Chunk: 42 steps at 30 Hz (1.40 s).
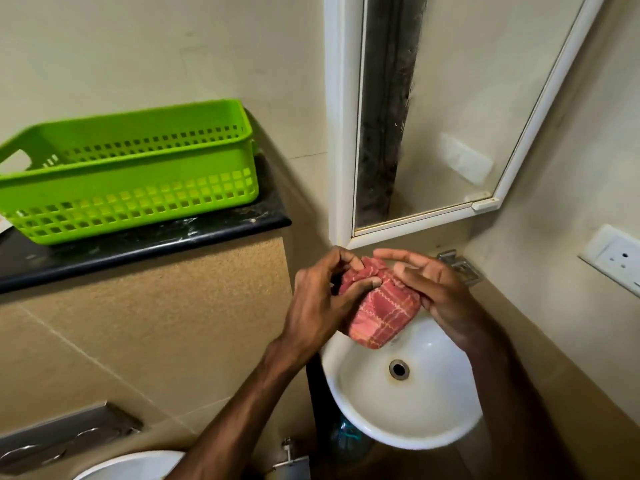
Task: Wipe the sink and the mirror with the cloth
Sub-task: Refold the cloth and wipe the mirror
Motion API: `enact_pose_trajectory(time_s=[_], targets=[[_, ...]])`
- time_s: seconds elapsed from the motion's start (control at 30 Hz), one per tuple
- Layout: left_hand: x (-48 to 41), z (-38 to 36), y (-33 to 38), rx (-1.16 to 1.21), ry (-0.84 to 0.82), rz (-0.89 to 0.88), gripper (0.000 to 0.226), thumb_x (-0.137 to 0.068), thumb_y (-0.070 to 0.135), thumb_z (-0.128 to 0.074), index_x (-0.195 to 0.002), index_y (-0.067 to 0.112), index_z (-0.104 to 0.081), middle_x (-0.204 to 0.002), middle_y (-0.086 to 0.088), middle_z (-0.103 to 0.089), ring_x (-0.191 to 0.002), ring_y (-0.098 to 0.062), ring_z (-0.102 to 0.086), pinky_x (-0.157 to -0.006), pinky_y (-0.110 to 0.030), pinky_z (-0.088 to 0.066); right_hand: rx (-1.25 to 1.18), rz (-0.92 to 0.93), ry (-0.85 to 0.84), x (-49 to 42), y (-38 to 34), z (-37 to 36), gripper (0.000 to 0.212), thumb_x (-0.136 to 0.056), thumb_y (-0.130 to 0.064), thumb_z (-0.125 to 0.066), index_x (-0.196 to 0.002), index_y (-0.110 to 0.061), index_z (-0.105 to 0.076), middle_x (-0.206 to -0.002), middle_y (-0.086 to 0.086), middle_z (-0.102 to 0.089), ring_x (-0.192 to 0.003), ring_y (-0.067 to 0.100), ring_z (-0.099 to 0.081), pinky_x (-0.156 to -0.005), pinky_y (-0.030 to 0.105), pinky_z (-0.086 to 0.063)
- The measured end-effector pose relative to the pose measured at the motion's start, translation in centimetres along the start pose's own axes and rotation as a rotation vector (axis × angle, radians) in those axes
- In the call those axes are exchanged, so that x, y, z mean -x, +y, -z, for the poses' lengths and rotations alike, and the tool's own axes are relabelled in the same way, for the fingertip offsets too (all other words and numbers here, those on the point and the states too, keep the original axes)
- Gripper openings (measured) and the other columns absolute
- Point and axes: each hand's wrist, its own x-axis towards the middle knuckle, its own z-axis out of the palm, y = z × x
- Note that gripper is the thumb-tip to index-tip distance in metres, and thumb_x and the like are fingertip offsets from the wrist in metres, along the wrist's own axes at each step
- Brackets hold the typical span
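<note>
A red checked cloth [379,308], bunched up, hangs above the back rim of the white round sink [408,407]. My left hand [322,299] pinches the cloth's upper left part between thumb and curled fingers. My right hand [433,289] holds its right side, with the thumb on the cloth and the fingers stretched over its top. The white-framed mirror [433,109] is on the wall just above both hands. The drain [399,369] shows in the sink's middle.
A green plastic basket [128,168] sits on a black stone ledge [145,244] to the left. A metal tap [460,266] is behind my right hand. A wall socket [616,258] is at the right. A flush plate [65,438] and toilet rim [131,465] lie lower left.
</note>
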Motion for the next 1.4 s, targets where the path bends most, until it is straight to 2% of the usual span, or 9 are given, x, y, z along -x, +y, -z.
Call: enact_pose_trajectory(time_s=[0.2, 0.33, 0.5, 0.7, 0.87, 1.0, 1.13, 1.27, 1.4], targets=[[-3.1, 1.3, 4.3, -0.122, 0.23, -0.202, 0.032, -0.082, 0.045, -0.079, -0.1, 0.021, -0.067, -0.088, 0.029, -0.064, -0.085, 0.007, -0.069, -0.07, -0.014, -0.059, -0.123, 0.065, -0.036, -0.2, -0.9, -0.2, 0.05, -0.08, -0.036, -0.085, -0.127, -0.025, -0.072, -0.129, 0.013, -0.073, -0.118, 0.025, -0.072, -0.09, 0.027, -0.059], [-5.3, 2.0, 7.2, -0.067, 0.34, -0.271, 0.031, -0.083, 0.036, -0.082, -0.101, 0.015, -0.069, -0.095, 0.016, -0.072, -0.087, 0.002, -0.071, -0.073, -0.016, -0.059, -0.169, 0.169, 0.027, -1.5, -3.6, -2.1, 0.063, -0.055, -0.047, -0.101, -0.112, -0.037, -0.077, -0.116, 0.002, -0.078, -0.112, 0.022, -0.075, -0.086, 0.031, -0.062], [-8.8, 2.5, 11.2, -0.106, 0.482, -0.338, 0.029, -0.087, 0.042, -0.078, -0.102, 0.02, -0.066, -0.094, 0.017, -0.068, -0.088, 0.003, -0.069, -0.069, -0.011, -0.056, -0.271, 0.304, 0.044, -3.8, -9.6, -3.0, 0.044, -0.072, -0.026, -0.088, -0.114, -0.032, -0.078, -0.117, 0.003, -0.078, -0.112, 0.023, -0.075, -0.086, 0.035, -0.062], [-15.3, 4.4, 16.1, -0.115, 0.686, -0.39, 0.016, -0.098, 0.042, -0.06, -0.107, 0.028, -0.063, -0.106, 0.019, -0.066, -0.1, -0.004, -0.063, -0.082, -0.035, -0.056, -0.278, 0.427, 0.202, -5.9, -17.6, -2.9, 0.052, -0.082, -0.019, -0.082, -0.131, -0.013, -0.065, -0.126, 0.015, -0.074, -0.116, 0.036, -0.072, -0.095, 0.05, -0.061], [-20.2, 5.6, 19.5, -0.14, 0.753, -0.461, 0.038, -0.092, 0.037, -0.061, -0.126, 0.021, -0.055, -0.122, 0.007, -0.058, -0.105, -0.014, -0.056, -0.09, -0.031, -0.05, -0.281, 0.7, 0.392, -6.5, -23.1, -2.4, 0.035, -0.09, -0.01, -0.075, -0.123, -0.015, -0.066, -0.116, 0.005, -0.076, -0.108, 0.026, -0.075, -0.077, 0.034, -0.063], [-23.4, 6.9, 21.1, -0.192, 0.756, -0.473, 0.056, -0.09, 0.029, -0.062, -0.141, 0.012, -0.046, -0.137, -0.002, -0.051, -0.118, -0.022, -0.054, -0.105, -0.032, -0.044, -0.09, 1.047, 0.769, -7.2, -28.5, -3.0, 0.028, -0.086, -0.015, -0.073, -0.1, -0.039, -0.074, -0.096, -0.024, -0.075, -0.101, 0.007, -0.073, -0.087, 0.04, -0.063], [-24.7, 7.5, 20.9, -0.242, 0.71, -0.482, 0.055, -0.092, 0.018, -0.06, -0.144, 0.007, -0.046, -0.14, -0.008, -0.051, -0.124, -0.026, -0.053, -0.104, -0.045, -0.048, 0.275, 1.42, 0.944, -9.3, -33.3, -3.9, 0.043, -0.095, -0.006, -0.064, -0.137, -0.012, -0.066, -0.132, -0.005, -0.072, -0.124, 0.009, -0.067, -0.105, 0.032, -0.055], [-24.9, 8.1, 20.2, -0.189, 0.67, -0.469, 0.056, -0.092, 0.017, -0.063, -0.146, 0.014, -0.047, -0.139, -0.002, -0.055, -0.116, -0.025, -0.06, -0.093, -0.042, -0.056, 0.623, 1.311, 0.898, -12.3, -35.5, -4.6, 0.058, -0.094, 0.004, -0.062, -0.149, -0.013, -0.055, -0.149, 0.012, -0.06, -0.138, 0.031, -0.056, -0.112, 0.055, -0.048], [-24.8, 9.4, 20.3, -0.091, 0.621, -0.472, 0.056, -0.089, 0.017, -0.072, -0.142, 0.021, -0.053, -0.129, 0.001, -0.062, -0.099, -0.012, -0.065, -0.068, -0.009, -0.052, 0.947, 1.133, 0.641, -14.4, -34.6, -5.7, 0.071, -0.092, 0.01, -0.058, -0.155, -0.023, -0.048, -0.162, 0.001, -0.047, -0.156, 0.024, -0.033, -0.131, 0.05, -0.021]])
